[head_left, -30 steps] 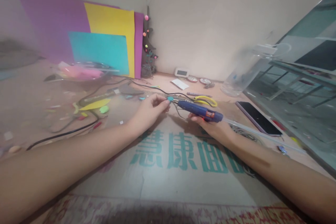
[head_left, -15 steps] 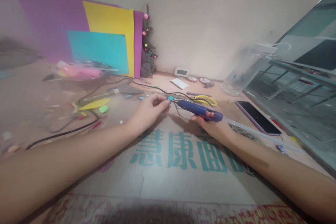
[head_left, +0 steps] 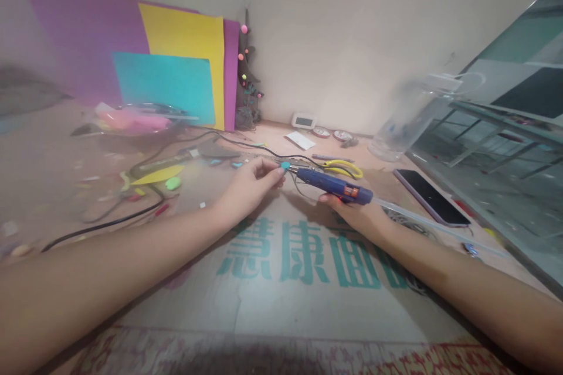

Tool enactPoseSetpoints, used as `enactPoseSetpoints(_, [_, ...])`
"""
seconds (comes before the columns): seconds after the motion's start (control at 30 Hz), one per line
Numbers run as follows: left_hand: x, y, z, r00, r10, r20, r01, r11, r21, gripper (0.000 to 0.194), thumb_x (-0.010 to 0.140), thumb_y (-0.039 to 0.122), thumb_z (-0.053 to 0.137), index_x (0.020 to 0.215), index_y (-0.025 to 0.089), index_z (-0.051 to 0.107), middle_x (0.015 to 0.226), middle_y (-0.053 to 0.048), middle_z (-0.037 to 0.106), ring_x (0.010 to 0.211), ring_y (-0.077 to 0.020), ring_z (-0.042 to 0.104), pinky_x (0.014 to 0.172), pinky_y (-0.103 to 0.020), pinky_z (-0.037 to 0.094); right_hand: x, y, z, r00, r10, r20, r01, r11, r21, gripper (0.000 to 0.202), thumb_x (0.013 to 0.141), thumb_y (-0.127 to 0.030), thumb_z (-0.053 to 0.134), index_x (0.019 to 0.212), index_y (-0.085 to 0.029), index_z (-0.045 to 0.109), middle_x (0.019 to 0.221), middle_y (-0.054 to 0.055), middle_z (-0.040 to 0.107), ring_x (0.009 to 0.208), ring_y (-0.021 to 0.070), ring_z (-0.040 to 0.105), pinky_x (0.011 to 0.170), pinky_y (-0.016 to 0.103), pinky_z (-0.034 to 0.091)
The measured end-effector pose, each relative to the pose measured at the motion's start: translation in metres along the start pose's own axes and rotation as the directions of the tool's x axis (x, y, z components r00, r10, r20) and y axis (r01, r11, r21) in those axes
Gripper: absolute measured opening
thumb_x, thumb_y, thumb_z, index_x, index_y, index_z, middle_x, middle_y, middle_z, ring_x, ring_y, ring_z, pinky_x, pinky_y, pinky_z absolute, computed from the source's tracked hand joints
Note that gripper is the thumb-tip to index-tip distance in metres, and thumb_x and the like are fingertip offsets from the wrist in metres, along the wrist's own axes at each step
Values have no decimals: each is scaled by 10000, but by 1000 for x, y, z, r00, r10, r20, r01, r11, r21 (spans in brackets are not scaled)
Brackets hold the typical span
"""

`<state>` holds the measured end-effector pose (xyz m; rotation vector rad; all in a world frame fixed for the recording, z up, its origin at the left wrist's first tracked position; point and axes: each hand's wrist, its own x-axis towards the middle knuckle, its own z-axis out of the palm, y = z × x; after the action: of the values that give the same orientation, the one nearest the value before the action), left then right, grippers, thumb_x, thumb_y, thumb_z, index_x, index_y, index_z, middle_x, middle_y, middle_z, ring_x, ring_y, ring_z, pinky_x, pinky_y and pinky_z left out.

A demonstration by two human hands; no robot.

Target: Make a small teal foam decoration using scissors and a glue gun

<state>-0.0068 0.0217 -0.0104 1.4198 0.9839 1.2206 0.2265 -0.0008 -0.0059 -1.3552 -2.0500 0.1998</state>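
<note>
Left hand (head_left: 248, 187): fingertips pinched on small teal piece (head_left: 285, 165), held just off glue gun (head_left: 334, 186) nozzle. Right hand (head_left: 354, 211): fingers curled under gun body, gripping. Teal piece likely light, soft, easily crushed; best held by edges, clear of hot tip. Cardboard (head_left: 303, 281) beneath fingers: large teal Chinese characters, partly covered, "慧康" legible.

Your floor (head_left: 53, 170) carries printed cardboard (head_left: 290, 281) under your hands, a phone (head_left: 431, 196) right of them, yellow pliers (head_left: 345, 168) just beyond.
</note>
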Motion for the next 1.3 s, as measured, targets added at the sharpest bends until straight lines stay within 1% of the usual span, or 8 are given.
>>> enactPoseSetpoints(0.3, [-2, 0, -1, 1000, 2, 2, -2, 1000, 3, 181, 810, 314, 661, 796, 153, 581, 723, -6, 631, 696, -131, 588, 681, -258, 466, 0, -2, -1, 1000, 20, 0, -20, 999, -27, 196, 837, -395, 624, 709, -245, 622, 660, -4, 640, 638, 191, 592, 691, 329, 504])
enactPoseSetpoints(0.47, [-2, 3, 0, 1000, -13, 3, 13, 1000, -4, 195, 798, 328, 668, 790, 156, 578, 723, -7, 630, 699, -135, 592, 689, -266, 469, 0, -2, -1, 1000, -1, -15, 0, 1000, -8, 167, 827, -380, 653, 723, -250, 635, 703, -1, 676, 686, 199, 626, 686, 324, 516])
enactPoseSetpoints(0.6, [-3, 3, 0, 1000, -12, 2, 12, 1000, -3, 191, 796, 328, 668, 778, 159, 580, 716, -6, 629, 693, -136, 590, 678, -267, 469, -1, -1, 0, 999, -16, -29, 16, 1000, -10, 144, 828, -363, 662, 739, -251, 647, 697, -5, 682, 684, 195, 633, 683, 320, 523])
enactPoseSetpoints(0.73, [-2, 3, 0, 1000, 0, 3, 0, 1000, -4, 185, 800, 320, 670, 775, 158, 585, 706, -3, 629, 683, -133, 588, 674, -264, 466, 0, -2, -1, 999, -18, -32, 18, 1000, -1, 149, 829, -370, 659, 747, -246, 649, 733, 2, 698, 715, 202, 642, 702, 329, 525])
enactPoseSetpoints(0.9, [-2, 2, -1, 1000, 4, 4, -4, 1000, 10, 208, 805, 344, 674, 792, 154, 591, 722, -8, 637, 696, -135, 594, 682, -264, 466, 0, -3, -1, 999, -27, -39, 26, 1000, -14, 180, 829, -384, 656, 717, -247, 626, 718, -3, 688, 693, 196, 636, 663, 321, 507])
enactPoseSetpoints(1.07, [-2, 1, -1, 1000, 12, 12, -12, 1000, 15, 195, 810, 328, 667, 785, 152, 587, 718, -4, 633, 695, -132, 591, 681, -261, 460, -1, -2, -1, 999, -28, -34, 27, 999, -19, 201, 827, -386, 659, 696, -243, 606, 681, -12, 662, 650, 183, 615, 625, 309, 494])
enactPoseSetpoints(1.3, [-2, 4, 0, 1000, -16, 1, 16, 1000, -4, 184, 803, 318, 671, 781, 157, 583, 709, -4, 627, 685, -131, 588, 670, -261, 463, -1, -1, 1, 998, -25, -55, 23, 999, -36, 183, 826, -377, 662, 706, -244, 623, 657, -10, 654, 647, 186, 611, 649, 317, 516])
